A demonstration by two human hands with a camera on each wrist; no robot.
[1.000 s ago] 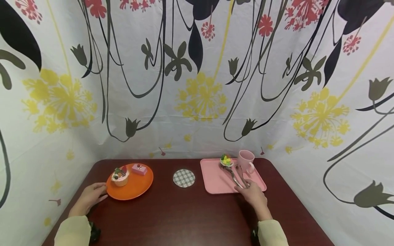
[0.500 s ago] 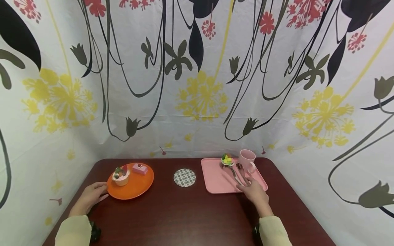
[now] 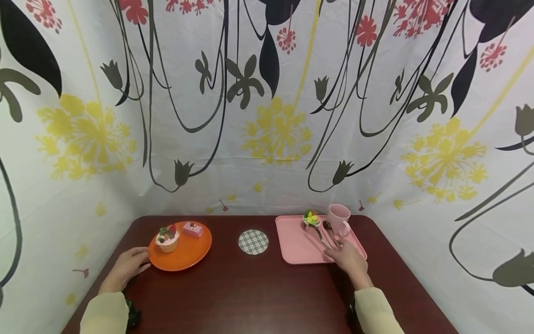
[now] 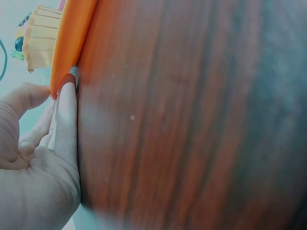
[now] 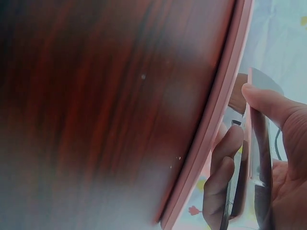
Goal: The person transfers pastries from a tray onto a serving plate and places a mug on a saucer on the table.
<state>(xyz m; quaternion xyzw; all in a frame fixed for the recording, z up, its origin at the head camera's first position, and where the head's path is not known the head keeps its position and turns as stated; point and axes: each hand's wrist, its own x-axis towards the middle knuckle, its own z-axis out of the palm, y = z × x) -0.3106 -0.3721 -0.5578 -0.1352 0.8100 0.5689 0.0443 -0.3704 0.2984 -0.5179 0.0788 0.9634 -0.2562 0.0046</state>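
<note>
At the left, my left hand (image 3: 126, 269) pinches the rim of an orange plate (image 3: 175, 264), thumb above and fingers below in the left wrist view. A cupcake topped with fruit (image 3: 168, 241) and a pink slice of cake (image 3: 193, 229) sit on that plate. My right hand (image 3: 349, 260) is over the front edge of a pink tray (image 3: 292, 246), gripping the handles of a fork (image 3: 329, 230) and a second metal piece of cutlery (image 3: 320, 235). The second piece's head is unclear. In the right wrist view, thumb and fingers wrap shiny metal handles (image 5: 259, 143).
A pink mug (image 3: 339, 215) and a small cup with yellow and green pieces (image 3: 311, 218) stand at the tray's back. Between plate and tray lies a round checked coaster (image 3: 253, 242). Floral cloth (image 3: 267, 176) rises behind the dark brown table (image 3: 246, 292).
The head view has shifted slightly, moving the whole scene a little to the right. Both hands keep their places at the plate and the cutlery; the fork's head now shows more clearly.
</note>
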